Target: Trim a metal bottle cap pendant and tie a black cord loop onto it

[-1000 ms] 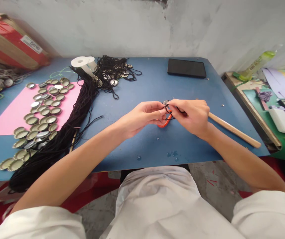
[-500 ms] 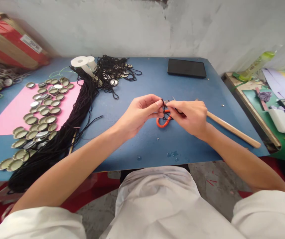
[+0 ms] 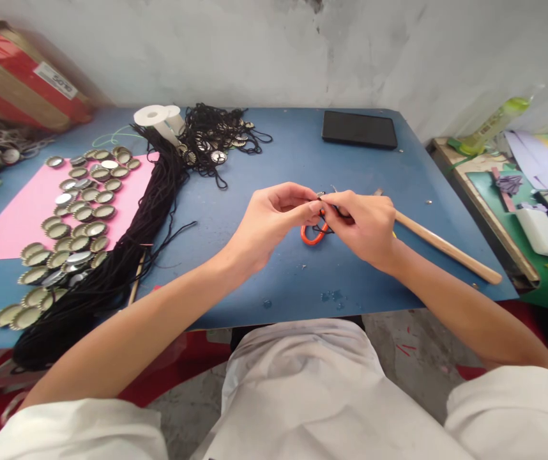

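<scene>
Over the middle of the blue table, my left hand point(image 3: 278, 217) and my right hand point(image 3: 365, 223) meet fingertip to fingertip. Both pinch a thin black cord point(image 3: 329, 229), most of it hidden by the fingers. A loose bit of the cord hangs below my right fingers. Behind and under my hands lies a tool with an orange looped handle point(image 3: 313, 237), partly covered; it looks like scissors. A wooden-handled tool point(image 3: 449, 248), its head mostly hidden by my right hand, rests to the right.
Bottle caps point(image 3: 80, 228) lie on pink paper point(image 3: 10, 217) at the left, beside a long bundle of black cords point(image 3: 152, 204). Further back are a white spool point(image 3: 152, 116), a heap of corded caps point(image 3: 214, 131) and a black phone point(image 3: 359, 130). A taped carton point(image 3: 20, 76) stands back left.
My left fingertips have moved slightly right and closed up against my right fingers. Less of the black cord shows between them now. The things on the table lie as before.
</scene>
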Demonstrator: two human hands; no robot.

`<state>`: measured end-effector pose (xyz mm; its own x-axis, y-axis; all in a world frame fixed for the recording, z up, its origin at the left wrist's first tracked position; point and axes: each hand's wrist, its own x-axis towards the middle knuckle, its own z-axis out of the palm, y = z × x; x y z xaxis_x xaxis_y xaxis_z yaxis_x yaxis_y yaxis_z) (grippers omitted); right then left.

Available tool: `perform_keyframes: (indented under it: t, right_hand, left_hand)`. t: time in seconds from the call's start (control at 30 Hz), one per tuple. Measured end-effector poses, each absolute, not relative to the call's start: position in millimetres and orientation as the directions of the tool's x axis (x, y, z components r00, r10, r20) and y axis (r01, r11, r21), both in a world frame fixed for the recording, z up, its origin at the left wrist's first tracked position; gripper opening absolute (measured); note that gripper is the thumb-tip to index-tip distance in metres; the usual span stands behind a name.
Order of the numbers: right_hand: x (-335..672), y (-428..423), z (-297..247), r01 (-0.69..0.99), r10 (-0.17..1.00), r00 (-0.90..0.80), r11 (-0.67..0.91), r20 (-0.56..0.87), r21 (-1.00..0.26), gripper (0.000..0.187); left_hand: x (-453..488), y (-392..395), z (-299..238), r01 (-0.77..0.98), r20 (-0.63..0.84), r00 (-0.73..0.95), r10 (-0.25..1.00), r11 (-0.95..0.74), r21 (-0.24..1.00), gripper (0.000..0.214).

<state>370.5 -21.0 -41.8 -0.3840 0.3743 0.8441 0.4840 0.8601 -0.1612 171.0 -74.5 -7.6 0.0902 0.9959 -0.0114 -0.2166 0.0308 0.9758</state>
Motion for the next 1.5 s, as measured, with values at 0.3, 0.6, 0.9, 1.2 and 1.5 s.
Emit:
perform_keyframes:
  t: [0.3, 0.6, 0.9, 1.2, 1.5]
  right_hand:
    - [362, -28, -37, 0.424, 0.494, -0.292, 0.834, 0.819, -0.353, 0.012]
    - [359, -28, -41, 0.307, 0.605, -0.280, 0.792, 0.745, -0.528, 0.012]
    - [358, -28, -41, 0.300, 0.703, -0.289, 0.711, 0.650, -0.635, 0.010]
    - [356, -32, -39, 0.152, 0.775, -0.297, 0.615, 0.557, -0.774, 0.008]
    - [354, -26, -37, -0.074, 0.896, -0.352, 0.262, 0.271, -0.962, 0.029]
  left_hand:
    - [176, -74, -15, -0.287, 0.048, 0.059, 0.997, -0.029, 0.958, 0.026]
    - [177, -75, -16, -0.282, 0.085, 0.003, 0.996, -0.081, 0.956, 0.022]
    - [179, -75, -16, -0.257, 0.088, -0.032, 0.996, -0.094, 0.962, 0.023]
    - [182, -78, -19, -0.142, 0.174, -0.048, 0.984, -0.179, 0.974, 0.012]
    - [181, -77, -23, 0.233, 0.398, -0.008, 0.917, -0.386, 0.893, 0.005]
